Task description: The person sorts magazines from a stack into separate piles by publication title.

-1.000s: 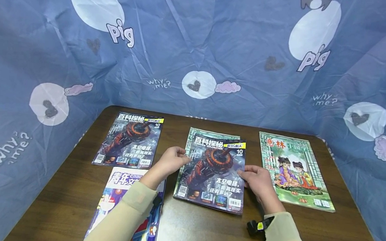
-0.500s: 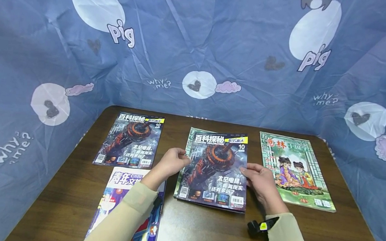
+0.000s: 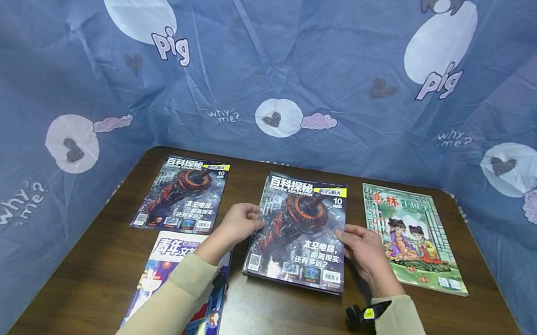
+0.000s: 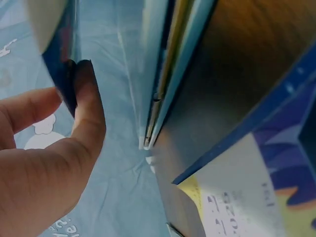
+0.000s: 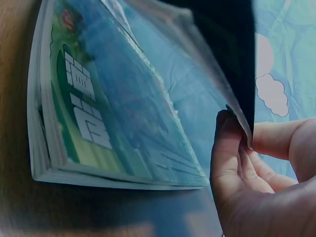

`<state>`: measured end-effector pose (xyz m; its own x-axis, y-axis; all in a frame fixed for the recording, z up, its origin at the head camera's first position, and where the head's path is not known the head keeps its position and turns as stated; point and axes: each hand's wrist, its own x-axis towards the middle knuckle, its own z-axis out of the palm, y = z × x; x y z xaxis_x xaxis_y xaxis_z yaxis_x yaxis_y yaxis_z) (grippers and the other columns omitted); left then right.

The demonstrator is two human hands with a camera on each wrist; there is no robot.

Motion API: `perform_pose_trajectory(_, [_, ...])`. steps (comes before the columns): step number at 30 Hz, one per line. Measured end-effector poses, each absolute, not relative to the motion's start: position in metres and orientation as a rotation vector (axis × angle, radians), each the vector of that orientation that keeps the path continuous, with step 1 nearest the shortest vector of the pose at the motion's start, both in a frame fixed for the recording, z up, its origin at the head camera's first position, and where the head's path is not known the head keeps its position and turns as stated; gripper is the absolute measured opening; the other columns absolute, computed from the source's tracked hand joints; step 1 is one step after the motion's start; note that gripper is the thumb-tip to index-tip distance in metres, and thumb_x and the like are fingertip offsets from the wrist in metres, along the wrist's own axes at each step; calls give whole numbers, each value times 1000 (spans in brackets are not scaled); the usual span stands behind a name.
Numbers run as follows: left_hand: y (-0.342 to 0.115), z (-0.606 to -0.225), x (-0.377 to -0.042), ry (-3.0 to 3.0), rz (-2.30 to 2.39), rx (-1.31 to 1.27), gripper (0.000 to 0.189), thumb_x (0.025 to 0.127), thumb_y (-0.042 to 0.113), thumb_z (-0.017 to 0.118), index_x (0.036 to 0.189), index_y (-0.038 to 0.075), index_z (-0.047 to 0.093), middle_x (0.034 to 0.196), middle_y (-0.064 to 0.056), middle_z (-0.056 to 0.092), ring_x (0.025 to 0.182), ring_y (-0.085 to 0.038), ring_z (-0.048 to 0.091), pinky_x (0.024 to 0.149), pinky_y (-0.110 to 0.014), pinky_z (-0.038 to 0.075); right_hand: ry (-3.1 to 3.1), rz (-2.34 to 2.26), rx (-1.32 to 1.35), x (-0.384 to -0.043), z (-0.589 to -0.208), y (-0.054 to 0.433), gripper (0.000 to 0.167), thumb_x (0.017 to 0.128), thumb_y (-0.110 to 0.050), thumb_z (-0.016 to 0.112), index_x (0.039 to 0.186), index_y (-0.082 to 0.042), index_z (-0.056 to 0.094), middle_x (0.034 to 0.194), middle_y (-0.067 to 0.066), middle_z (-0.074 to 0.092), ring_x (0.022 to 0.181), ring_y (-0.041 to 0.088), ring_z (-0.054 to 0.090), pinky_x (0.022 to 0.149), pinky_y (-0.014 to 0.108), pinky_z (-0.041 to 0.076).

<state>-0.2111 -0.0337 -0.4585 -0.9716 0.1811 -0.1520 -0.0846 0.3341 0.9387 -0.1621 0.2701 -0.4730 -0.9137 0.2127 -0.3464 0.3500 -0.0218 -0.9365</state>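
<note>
Both hands hold a space-themed magazine (image 3: pixel 299 230) with a dark cover and an orange ring over the middle of the table. At its left edge my left hand (image 3: pixel 237 226) pinches it between thumb and fingers. My right hand (image 3: pixel 365 248) pinches the opposite edge. Below it lies a short stack of magazines, the top one a green-covered magazine (image 5: pixel 84 113) seen in the right wrist view. A gap shows between that stack and the held magazine in both wrist views. From the head, the held magazine covers nearly all of the stack.
A matching space magazine (image 3: pixel 180 196) lies at the back left, with a purple-and-white magazine (image 3: pixel 173 251) in front, partly under the left sleeve. Another green magazine (image 3: pixel 415 241) lies to the right. Blue printed cloth (image 3: pixel 274 61) hangs behind the brown table (image 3: pixel 283 320).
The held magazine has shifted slightly away from me and now hides the green top edge of the stack beneath. Both hands keep their hold, the right one slightly farther right.
</note>
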Motion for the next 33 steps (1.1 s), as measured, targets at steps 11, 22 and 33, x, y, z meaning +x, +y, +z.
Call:
perform_pose_trajectory(11, [-39, -458, -213, 2202, 1865, -36, 31, 89, -10, 66, 119, -13, 62, 77, -1, 57, 63, -11, 50, 54, -23, 46, 2177, -2067, 507, -164, -466, 261, 41, 93, -11, 75, 124, 12, 61, 87, 4, 71, 72, 10, 62, 61, 23, 54])
perform_pose_trajectory(22, [-52, -461, -220, 2161, 1884, -124, 29, 91, -7, 66, 119, -13, 62, 88, -8, 61, 66, -12, 53, 56, -24, 48, 2272, -1961, 485, -173, -463, 252, 45, 92, -17, 76, 127, 8, 61, 101, 8, 72, 79, 11, 63, 66, 25, 56])
perform_pose_trajectory(33, [-69, -454, -223, 2121, 1936, -108, 32, 93, -8, 62, 125, -13, 57, 82, -3, 57, 64, -10, 48, 54, -22, 43, 2341, -1911, 338, -183, -459, 238, 51, 94, -18, 75, 134, 9, 57, 118, 19, 70, 89, 13, 67, 72, 29, 57])
